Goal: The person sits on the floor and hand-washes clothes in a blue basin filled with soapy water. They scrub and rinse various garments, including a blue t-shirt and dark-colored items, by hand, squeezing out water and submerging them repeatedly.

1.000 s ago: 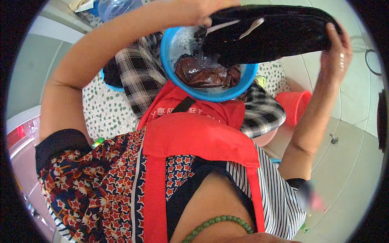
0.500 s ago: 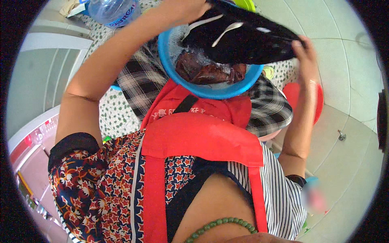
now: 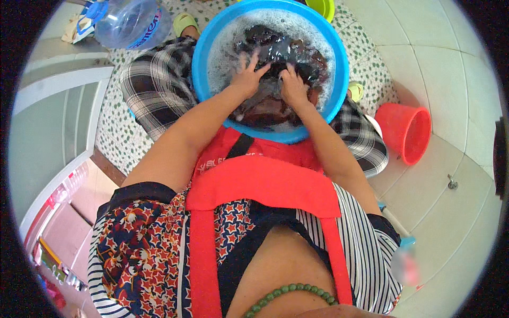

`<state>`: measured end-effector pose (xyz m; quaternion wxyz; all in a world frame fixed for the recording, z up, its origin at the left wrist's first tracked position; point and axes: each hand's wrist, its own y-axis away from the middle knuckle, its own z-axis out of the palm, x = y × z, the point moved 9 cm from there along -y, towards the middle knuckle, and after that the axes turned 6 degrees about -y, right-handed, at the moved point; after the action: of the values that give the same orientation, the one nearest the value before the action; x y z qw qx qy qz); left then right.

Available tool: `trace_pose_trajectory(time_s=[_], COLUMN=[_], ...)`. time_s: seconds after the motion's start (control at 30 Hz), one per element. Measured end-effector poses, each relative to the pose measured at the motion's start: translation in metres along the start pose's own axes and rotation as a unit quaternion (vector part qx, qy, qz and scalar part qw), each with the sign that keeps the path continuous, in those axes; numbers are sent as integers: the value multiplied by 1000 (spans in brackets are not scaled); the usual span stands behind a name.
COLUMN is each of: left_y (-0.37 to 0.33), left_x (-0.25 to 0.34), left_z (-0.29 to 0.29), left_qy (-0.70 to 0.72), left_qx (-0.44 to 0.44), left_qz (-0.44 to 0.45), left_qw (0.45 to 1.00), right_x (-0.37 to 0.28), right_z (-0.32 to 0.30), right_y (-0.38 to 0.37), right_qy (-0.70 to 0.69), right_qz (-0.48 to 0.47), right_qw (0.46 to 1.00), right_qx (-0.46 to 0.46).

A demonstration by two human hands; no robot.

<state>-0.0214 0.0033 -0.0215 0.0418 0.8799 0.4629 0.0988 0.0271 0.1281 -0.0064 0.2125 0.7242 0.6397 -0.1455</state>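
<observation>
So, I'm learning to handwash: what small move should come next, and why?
Perhaps press the dark fabric down into the suds: the left hand and right hand are both at it in the blue basin, and it seems to bulge above them.

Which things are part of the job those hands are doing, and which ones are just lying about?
Part of the job:
- left hand and right hand
- blue basin
- sudsy water
- wet black cloth
- wet brown cloth

Just lying about:
- red bucket
- clear plastic bottle
</observation>
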Motion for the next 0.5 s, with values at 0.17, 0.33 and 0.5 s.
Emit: trace_pose_trajectory(time_s=[0.17,0.33,0.5], left_y=[-50,-73,-35], left_x=[-35,-60,-13], left_z=[103,164,47], left_qy=[19,53,12], left_qx=[-173,-90,-292], left_qz=[-6,18,33], left_qw=[985,994,956], right_x=[42,63,27], right_z=[43,90,20], right_y=[-14,-43,-22], right_qy=[48,115,83], right_qz=[64,-136,51], right_qw=[987,980,985], right_qx=[-141,-89,-146])
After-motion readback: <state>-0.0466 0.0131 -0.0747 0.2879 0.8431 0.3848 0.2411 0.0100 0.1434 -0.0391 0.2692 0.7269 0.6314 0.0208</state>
